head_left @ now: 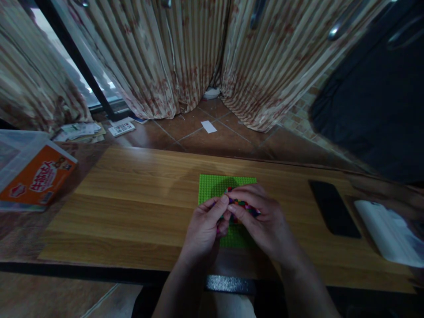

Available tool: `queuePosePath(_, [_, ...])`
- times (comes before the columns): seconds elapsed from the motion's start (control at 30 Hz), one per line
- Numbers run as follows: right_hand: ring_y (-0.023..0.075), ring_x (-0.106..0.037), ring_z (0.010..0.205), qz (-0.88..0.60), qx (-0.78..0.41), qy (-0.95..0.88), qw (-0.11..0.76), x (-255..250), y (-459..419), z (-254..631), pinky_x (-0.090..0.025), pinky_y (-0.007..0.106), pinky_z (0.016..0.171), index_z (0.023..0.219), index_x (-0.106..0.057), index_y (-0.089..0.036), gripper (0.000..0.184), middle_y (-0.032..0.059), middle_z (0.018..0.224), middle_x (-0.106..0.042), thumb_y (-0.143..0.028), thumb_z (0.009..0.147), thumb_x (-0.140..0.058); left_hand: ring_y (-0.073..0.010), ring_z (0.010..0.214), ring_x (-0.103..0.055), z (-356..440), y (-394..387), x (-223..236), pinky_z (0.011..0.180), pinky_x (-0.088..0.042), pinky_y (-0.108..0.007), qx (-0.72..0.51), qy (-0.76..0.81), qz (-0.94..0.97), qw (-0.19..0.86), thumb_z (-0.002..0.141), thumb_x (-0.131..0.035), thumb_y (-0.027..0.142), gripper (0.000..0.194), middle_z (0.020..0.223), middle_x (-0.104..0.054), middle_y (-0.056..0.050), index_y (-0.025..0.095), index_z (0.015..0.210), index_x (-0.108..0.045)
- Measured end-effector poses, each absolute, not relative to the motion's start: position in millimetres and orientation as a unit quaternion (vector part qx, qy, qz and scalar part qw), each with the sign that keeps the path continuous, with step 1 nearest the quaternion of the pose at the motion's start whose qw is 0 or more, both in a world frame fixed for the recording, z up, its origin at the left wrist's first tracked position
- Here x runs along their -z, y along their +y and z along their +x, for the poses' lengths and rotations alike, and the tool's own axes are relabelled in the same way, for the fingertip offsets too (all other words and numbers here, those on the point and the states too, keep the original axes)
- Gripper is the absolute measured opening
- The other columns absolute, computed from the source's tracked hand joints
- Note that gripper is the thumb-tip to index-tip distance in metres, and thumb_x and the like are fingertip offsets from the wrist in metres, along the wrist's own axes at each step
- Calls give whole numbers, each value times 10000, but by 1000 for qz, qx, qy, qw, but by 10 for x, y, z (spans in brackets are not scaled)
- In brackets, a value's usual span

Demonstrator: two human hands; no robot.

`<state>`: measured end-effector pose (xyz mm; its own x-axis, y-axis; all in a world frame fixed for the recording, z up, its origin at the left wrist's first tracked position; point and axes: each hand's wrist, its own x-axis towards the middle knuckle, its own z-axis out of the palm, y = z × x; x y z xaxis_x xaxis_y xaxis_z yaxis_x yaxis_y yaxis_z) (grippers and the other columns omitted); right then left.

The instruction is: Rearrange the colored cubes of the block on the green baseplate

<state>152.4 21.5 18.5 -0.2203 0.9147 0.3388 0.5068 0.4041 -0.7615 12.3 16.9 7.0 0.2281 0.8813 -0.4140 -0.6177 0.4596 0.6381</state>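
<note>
1. From where I stand, the far left, well apart from the hands, has a clear plastic box with an orange printed label (pixel 39 181)
2. Beyond the hands and to their left, a loose pile of papers (pixel 81 131) lies near the foot of the striped, patterned curtains (pixel 159 66), with a small white item with black print (pixel 121 128) just beside it
3. The long wood-grain table (pixel 132 198) runs under both hands and out to either side
4. The left hand (pixel 205 223) is partly closed, its thumb and fingers pinched together at the near left part of the work; I can't tell exactly which piece it grips
5. Under and beyond the hands sits a square, bright green studded plate (pixel 212 185), flat on the table
6. Between the hands, above the plate, is a cluster of small multicoloured plastic pieces (pixel 247 206), partly hidden by fingers
7. The right hand (pixel 270 221) curls over the cluster, fingertips close to those of the left, gripping at its edge
8. Right of the hands lies a flat black rectangular object (pixel 333 208), and farther right a white soft-looking packet (pixel 386 232)
</note>
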Motion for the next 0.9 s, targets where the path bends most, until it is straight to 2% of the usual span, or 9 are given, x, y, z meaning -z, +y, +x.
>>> queuePosePath(0.23, [204,-662,911,-509,-260,-704,422,-164,185,1551,-525,380,787,964,-739,-316,112,8,926,-719,-270,899,-660,-12,401,-304,121,169,-64,415,-149,-194,-471,374,194,775,778,-719,551,446,595,-489,36,129,688,-606])
queuePosePath(0.43, [185,-660,866,-504,-265,-697,436,-157,184,1554,-529,362,769,955,-742,-312,141,0,891,-715,-215,879,-672,-9,405,-292,125,167,-24,421,-136,-196,-478,373,186,773,774,-749,434,323,600,-495,37,126,741,-657])
queuePosePath(0.57, [187,-667,938,-508,-259,-693,441,-148,182,1606,-532,360,813,1067,-735,-336,228,6,990,-724,-213,902,-639,-10,397,-296,121,166,-32,419,-134,-196,-482,382,177,768,767,-747,444,337,590,-483,40,113,790,-687])
queuePosePath(0.73, [201,-661,967,-550,-214,-680,435,-141,209,1775,-530,371,843,1053,-745,-311,194,25,1024,-713,-265,922,-609,-26,392,-312,95,181,-101,407,-145,-195,-490,401,131,763,775,-692,528,421,584,-499,27,110,814,-663])
queuePosePath(0.9, [220,-676,939,-596,-153,-674,409,-109,247,1934,-533,397,852,994,-737,-250,162,47,986,-730,-294,911,-605,-56,419,-355,86,210,-147,396,-164,-193,-512,418,86,746,808,-592,414,303,625,-534,0,117,857,-624])
